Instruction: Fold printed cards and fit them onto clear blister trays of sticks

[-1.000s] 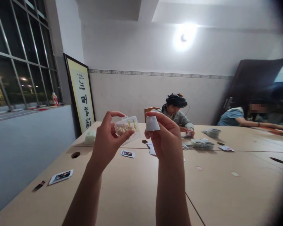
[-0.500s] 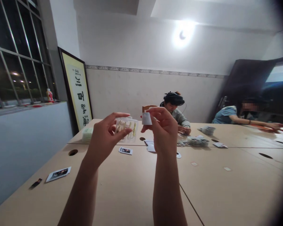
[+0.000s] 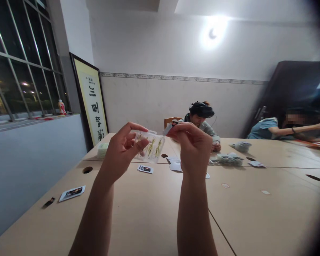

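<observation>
Here the left hand (image 3: 124, 149) pinches a clear packet (image 3: 150, 145) of small gold pieces between thumb and fingers, raised above the table (image 3: 149, 213); the right hand (image 3: 194, 149) pinches a small white slip (image 3: 168, 129) touching the packet's top corner; cards (image 3: 145, 169) lie on the table beyond; a person (image 3: 202, 121) sits across.

Right hand (image 3: 194, 149) brought card (image 3: 168, 128) (tilted) to packet (image 3: 150, 146)

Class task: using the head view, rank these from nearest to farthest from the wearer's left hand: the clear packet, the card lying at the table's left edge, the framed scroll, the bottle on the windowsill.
1. Clear packet, held in the left hand.
2. Card, on the table, lower left.
3. Framed scroll, leaning on the wall behind the table.
4. Bottle, far left on the windowsill.
</observation>
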`<action>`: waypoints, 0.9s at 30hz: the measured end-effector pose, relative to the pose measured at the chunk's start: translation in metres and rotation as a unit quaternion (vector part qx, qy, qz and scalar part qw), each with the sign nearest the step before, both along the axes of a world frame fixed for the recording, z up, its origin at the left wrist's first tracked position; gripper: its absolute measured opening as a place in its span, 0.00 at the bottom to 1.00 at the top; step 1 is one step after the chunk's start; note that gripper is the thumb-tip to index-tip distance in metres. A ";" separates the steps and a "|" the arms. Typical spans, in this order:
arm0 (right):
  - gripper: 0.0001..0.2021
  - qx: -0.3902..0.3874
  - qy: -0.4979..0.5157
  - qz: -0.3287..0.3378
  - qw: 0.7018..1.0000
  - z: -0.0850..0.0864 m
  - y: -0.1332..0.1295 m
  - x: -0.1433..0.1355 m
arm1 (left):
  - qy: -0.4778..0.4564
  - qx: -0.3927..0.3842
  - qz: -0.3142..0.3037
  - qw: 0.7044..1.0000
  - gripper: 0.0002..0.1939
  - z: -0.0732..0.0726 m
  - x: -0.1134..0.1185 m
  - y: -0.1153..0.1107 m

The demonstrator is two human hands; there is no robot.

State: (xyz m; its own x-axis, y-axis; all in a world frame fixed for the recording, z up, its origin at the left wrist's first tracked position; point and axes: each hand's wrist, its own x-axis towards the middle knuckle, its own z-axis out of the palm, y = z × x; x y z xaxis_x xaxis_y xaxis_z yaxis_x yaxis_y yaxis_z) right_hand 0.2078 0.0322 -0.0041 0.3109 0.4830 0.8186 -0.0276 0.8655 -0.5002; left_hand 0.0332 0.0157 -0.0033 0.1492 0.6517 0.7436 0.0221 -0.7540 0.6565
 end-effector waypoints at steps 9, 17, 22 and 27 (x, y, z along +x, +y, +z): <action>0.27 -0.072 -0.044 0.163 0.983 -0.004 -0.002 -0.028 | -0.070 0.103 0.155 0.980 0.20 -0.005 0.009 0.015; 0.27 0.017 -0.098 -0.007 0.995 -0.009 -0.007 -0.039 | -0.026 0.221 0.309 0.925 0.11 -0.005 0.007 0.021; 0.27 0.064 -0.144 -0.086 0.984 -0.014 -0.005 -0.047 | -0.072 0.266 0.370 0.887 0.04 -0.008 0.009 0.025; 0.27 0.093 -0.170 -0.146 0.970 -0.016 -0.003 -0.051 | -0.100 0.227 0.356 0.901 0.04 -0.009 0.012 0.026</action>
State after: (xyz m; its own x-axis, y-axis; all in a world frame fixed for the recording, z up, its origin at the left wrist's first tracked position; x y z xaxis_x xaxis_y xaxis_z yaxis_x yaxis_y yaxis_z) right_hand 0.1569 0.0292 -0.0200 0.1091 0.2483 0.9625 0.3709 0.8882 -0.2711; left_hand 0.0448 0.0413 -0.0119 -0.3524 0.1519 0.9234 0.5217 -0.7873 0.3286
